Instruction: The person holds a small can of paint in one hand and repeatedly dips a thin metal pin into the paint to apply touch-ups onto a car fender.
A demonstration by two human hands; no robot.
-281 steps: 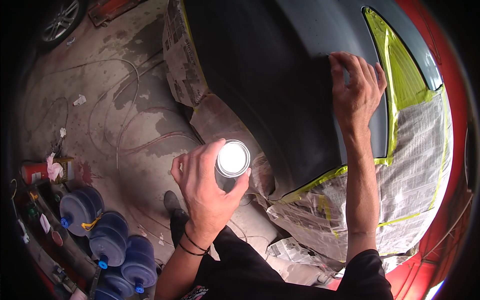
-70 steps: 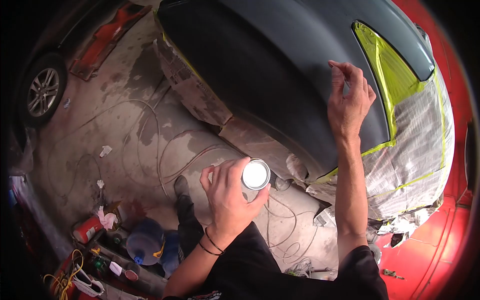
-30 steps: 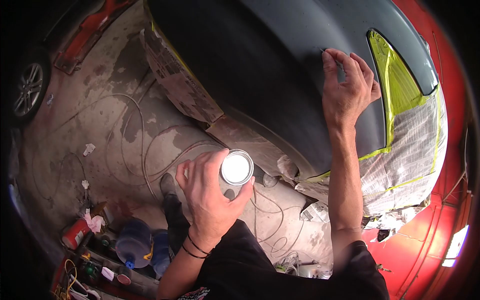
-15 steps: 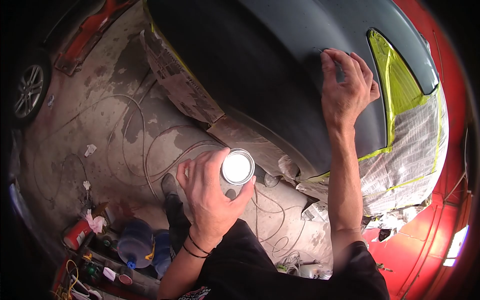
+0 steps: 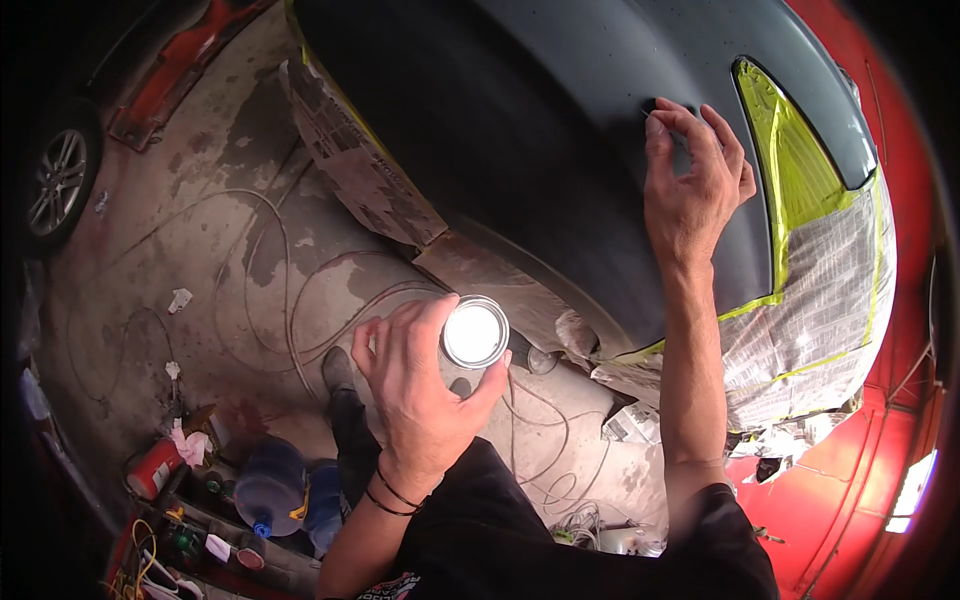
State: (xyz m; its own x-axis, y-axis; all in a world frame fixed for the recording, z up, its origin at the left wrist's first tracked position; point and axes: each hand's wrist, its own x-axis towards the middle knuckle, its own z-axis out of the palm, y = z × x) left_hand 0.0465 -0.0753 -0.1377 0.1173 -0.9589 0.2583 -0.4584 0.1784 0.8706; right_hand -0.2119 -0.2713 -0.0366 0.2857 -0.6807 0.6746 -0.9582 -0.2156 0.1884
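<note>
My left hand [image 5: 415, 375] holds a small round metal can [image 5: 475, 333] between thumb and fingers. Its top faces me and shows a bright white round surface. Over the dark grey car panel [image 5: 560, 180], my right hand [image 5: 695, 185] is pinched, thumb against fingertips. A thin sliver seems to stick out at the fingertips, too small to name. Its tip is at or just above the panel, where a dark shadow falls; whether it touches I cannot tell.
Yellow-green masking tape [image 5: 790, 150] and newspaper masking [image 5: 810, 310] cover areas beside the panel. Hoses [image 5: 290, 290] loop over the concrete floor. Large blue water jugs [image 5: 270, 485] stand lower left by a cluttered cart [image 5: 230, 560]. A car wheel [image 5: 60, 180] is at far left.
My right hand has shifted very slightly down and to the right over the panel. The left hand and the can have stayed in place.
</note>
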